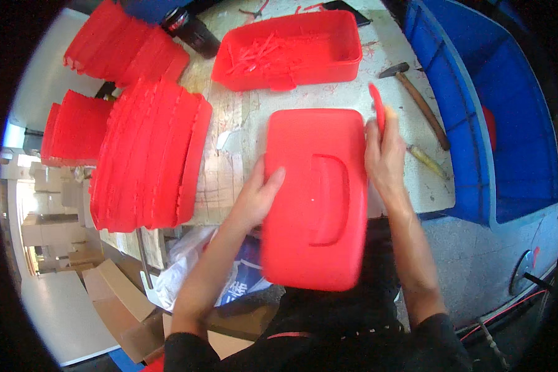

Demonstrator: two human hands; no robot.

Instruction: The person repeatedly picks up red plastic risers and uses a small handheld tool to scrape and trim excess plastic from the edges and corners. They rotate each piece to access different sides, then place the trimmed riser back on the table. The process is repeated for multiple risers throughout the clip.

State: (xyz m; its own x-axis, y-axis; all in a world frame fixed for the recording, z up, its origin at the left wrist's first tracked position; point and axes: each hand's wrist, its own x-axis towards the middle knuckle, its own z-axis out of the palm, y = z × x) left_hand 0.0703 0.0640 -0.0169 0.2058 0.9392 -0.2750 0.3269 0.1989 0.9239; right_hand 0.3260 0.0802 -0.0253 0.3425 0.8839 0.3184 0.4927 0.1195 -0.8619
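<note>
Red lid [313,198]: propped on the workbench [242,124] edge, tilted toward the person. Left hand [260,192] clasps its left rim, steadying it. Right hand [384,155] grips the right rim, fingers curled around a thin red strip [376,106]. Stacked lids [149,161] stand left; red tub [291,49] of offcuts behind.

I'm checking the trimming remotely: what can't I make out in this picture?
- Lid: near end motion-blurred; its underside faces away.
- Right hand: holds a thin red piece; whether tool or offcut is unclear.
- Left hand: fingertips hidden under the lid's edge.
- Blue crate: contents cut off by the fisheye rim.
</note>
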